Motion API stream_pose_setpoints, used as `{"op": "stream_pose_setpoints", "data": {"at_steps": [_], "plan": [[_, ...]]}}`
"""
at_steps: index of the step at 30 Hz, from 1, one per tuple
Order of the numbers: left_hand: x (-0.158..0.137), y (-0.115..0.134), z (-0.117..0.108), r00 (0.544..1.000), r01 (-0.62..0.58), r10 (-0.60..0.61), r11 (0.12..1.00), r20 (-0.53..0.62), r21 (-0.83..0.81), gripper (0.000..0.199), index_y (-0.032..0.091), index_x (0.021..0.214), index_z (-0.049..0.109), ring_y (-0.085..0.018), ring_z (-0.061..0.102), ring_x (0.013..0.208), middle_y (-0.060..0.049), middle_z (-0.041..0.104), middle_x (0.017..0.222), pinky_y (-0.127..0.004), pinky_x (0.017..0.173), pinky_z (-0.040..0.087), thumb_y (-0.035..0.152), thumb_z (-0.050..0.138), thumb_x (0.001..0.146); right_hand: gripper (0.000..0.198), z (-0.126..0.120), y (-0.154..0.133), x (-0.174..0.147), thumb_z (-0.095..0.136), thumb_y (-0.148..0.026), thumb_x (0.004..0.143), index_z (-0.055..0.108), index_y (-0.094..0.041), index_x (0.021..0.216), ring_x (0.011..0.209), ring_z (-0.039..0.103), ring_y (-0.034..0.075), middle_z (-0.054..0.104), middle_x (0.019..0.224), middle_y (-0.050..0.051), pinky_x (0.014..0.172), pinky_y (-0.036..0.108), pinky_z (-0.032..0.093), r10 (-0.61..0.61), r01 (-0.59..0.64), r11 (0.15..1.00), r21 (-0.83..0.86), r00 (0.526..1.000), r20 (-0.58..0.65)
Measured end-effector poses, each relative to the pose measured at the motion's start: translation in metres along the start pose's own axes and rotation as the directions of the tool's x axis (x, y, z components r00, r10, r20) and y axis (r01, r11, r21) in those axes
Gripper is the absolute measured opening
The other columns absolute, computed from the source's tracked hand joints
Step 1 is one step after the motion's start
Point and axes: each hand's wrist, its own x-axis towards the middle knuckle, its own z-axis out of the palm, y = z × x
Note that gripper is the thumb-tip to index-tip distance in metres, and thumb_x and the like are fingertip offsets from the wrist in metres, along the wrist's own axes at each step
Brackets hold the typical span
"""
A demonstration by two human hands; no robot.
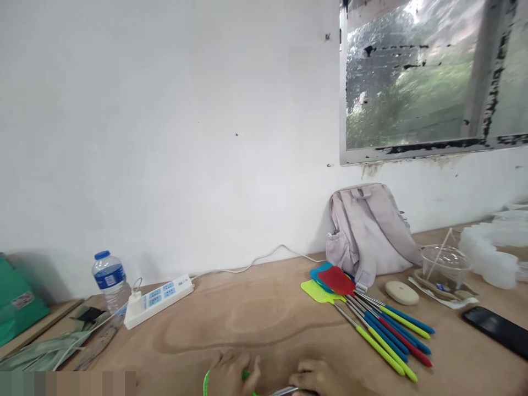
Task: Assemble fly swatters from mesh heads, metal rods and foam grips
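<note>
At the bottom edge, my left hand (231, 375) has its fingers curled over a bright green piece (206, 383), which looks like the head of a fly swatter. My right hand (315, 378) is closed around a thin metal rod (284, 391) that appears to belong to the same swatter. The frame's edge cuts off the lower part of both hands and most of the swatter. To the right of my right hand lies a fanned pile of fly swatters (390, 334) with blue, red and yellow-green handles.
A pale backpack (367, 231) leans on the wall behind the pile. Rightward are a round beige object (401, 292), a clear plastic bowl (445, 264) and a black phone (497, 330). On the left stand a water bottle (110, 279) and a white power strip (159, 301) with its cord.
</note>
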Motion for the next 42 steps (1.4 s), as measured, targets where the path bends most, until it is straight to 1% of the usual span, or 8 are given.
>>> {"op": "stream_pose_setpoints", "data": {"at_steps": [8, 10, 12, 16, 18, 21, 36, 42], "plan": [[-0.006, -0.026, -0.005, 0.880, -0.465, 0.475, 0.863, 0.003, -0.197, 0.025, 0.030, 0.091, 0.065, -0.025, 0.058, 0.099, -0.001, 0.067, 0.100, -0.043, 0.095, 0.039, 0.023, 0.056, 0.069, 0.025, -0.009, -0.004, -0.003, 0.039, -0.037, 0.088, 0.060, -0.026, 0.098, 0.081, 0.060, 0.015, 0.066, 0.091, -0.001, 0.069, 0.023, 0.042, 0.119, -0.123, 0.988, -0.088, 0.991, -0.056], [-0.008, -0.042, -0.004, 0.913, -0.400, 0.405, 0.865, -0.050, -0.303, 0.036, 0.035, 0.105, 0.061, -0.026, 0.053, 0.109, -0.001, 0.062, 0.114, -0.044, 0.098, 0.037, 0.026, 0.056, 0.071, 0.025, -0.013, -0.003, -0.004, 0.039, -0.036, 0.088, 0.060, -0.026, 0.097, 0.083, 0.060, 0.016, 0.067, 0.093, -0.001, 0.071, 0.024, 0.042, 0.136, -0.142, 0.985, -0.093, 0.988, -0.073], [-0.008, -0.053, -0.003, 0.983, -0.154, 0.081, 0.848, -0.163, -0.508, 0.041, 0.030, 0.110, 0.058, -0.028, 0.048, 0.115, -0.005, 0.060, 0.117, -0.044, 0.097, 0.039, 0.036, 0.058, 0.070, 0.024, -0.015, -0.002, -0.004, 0.039, -0.036, 0.088, 0.059, -0.026, 0.097, 0.085, 0.060, 0.017, 0.067, 0.094, -0.001, 0.073, 0.025, 0.042, 0.144, -0.151, 0.986, -0.074, 0.985, -0.093], [-0.007, -0.055, -0.004, 0.923, 0.206, -0.374, 0.278, 0.092, -0.938, 0.064, 0.023, 0.110, 0.052, -0.029, 0.054, 0.106, -0.007, 0.062, 0.111, -0.040, 0.084, 0.049, 0.057, 0.065, 0.058, 0.026, -0.016, -0.002, -0.004, 0.039, -0.038, 0.088, 0.060, -0.026, 0.098, 0.085, 0.060, 0.016, 0.066, 0.094, 0.000, 0.074, 0.024, 0.042, 0.165, -0.165, 0.986, 0.012, 0.976, -0.138], [-0.009, -0.051, -0.008, 0.900, 0.350, -0.278, 0.003, 0.336, -0.937, 0.067, 0.020, 0.102, 0.056, -0.030, 0.060, 0.096, -0.009, 0.065, 0.104, -0.040, 0.077, 0.051, 0.057, 0.072, 0.049, 0.026, -0.015, -0.002, -0.003, 0.039, -0.038, 0.088, 0.060, -0.026, 0.098, 0.084, 0.060, 0.016, 0.066, 0.094, 0.001, 0.075, 0.024, 0.042, 0.181, -0.176, 0.983, 0.051, 0.973, -0.141], [-0.016, -0.045, -0.009, 0.856, 0.495, -0.079, -0.153, 0.510, -0.855, 0.064, 0.017, 0.093, 0.058, -0.031, 0.063, 0.084, -0.012, 0.067, 0.095, -0.041, 0.067, 0.052, 0.052, 0.078, 0.044, 0.026, -0.014, 0.000, -0.003, 0.040, -0.037, 0.087, 0.061, -0.025, 0.097, 0.085, 0.060, 0.016, 0.066, 0.095, 0.001, 0.074, 0.024, 0.043, 0.194, -0.184, 0.979, 0.084, 0.972, -0.133], [-0.034, -0.024, -0.002, 0.877, 0.481, 0.022, -0.043, 0.480, -0.876, 0.059, 0.017, 0.098, 0.047, -0.020, 0.064, 0.060, -0.007, 0.068, 0.086, -0.035, 0.052, 0.052, 0.045, 0.076, 0.055, 0.032, -0.019, -0.005, -0.007, 0.037, -0.035, 0.089, 0.065, -0.022, 0.098, 0.079, 0.060, 0.016, 0.067, 0.086, 0.004, 0.069, 0.024, 0.043, 0.087, -0.080, 0.978, 0.191, 0.996, -0.031], [-0.025, -0.031, 0.004, 0.871, 0.484, -0.097, 0.006, 0.481, -0.875, 0.064, 0.016, 0.100, 0.050, -0.028, 0.065, 0.079, -0.010, 0.067, 0.094, -0.039, 0.062, 0.054, 0.044, 0.078, 0.050, 0.033, -0.023, -0.012, -0.003, 0.037, -0.038, 0.088, 0.065, -0.024, 0.098, 0.087, 0.060, 0.018, 0.067, 0.094, 0.004, 0.076, 0.027, 0.042, 0.172, -0.162, 0.962, 0.219, 0.985, -0.027]]}}
